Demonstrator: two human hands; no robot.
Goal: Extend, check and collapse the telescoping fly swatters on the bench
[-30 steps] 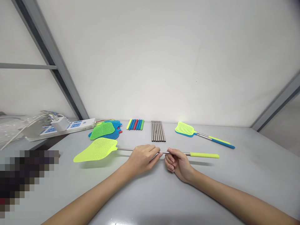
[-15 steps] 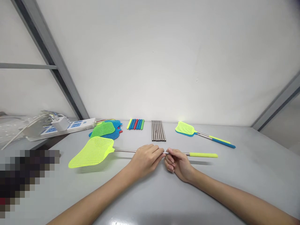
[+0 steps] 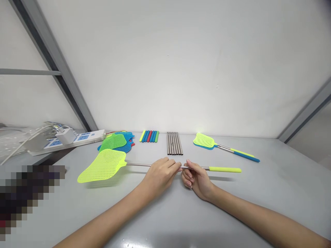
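Both hands grip the metal rod of a long yellow fly swatter [image 3: 103, 166], held level just above the table. My left hand [image 3: 160, 176] is closed around the rod near its middle, knuckles up. Beside it my right hand [image 3: 196, 179] pinches the rod between thumb and fingers, palm turned inward. The swatter's perforated head points left and its yellow grip [image 3: 224, 169] sticks out to the right. Behind the hands, several metal rods [image 3: 175, 143] lie in a row. A row of coloured handle sleeves [image 3: 149, 136] lies left of them.
Loose swatter heads [image 3: 115, 142] in green and blue are piled at the back left. Two fly swatters [image 3: 205, 140], one yellow and one blue, lie stacked at the back right. A white power strip [image 3: 88, 137] with cables stands on the left. A wall [image 3: 165, 69] closes off the table's back.
The swatter's head has shifted slightly right and up in view. My right thumb has moved a little along the rod. Both hands keep their hold.
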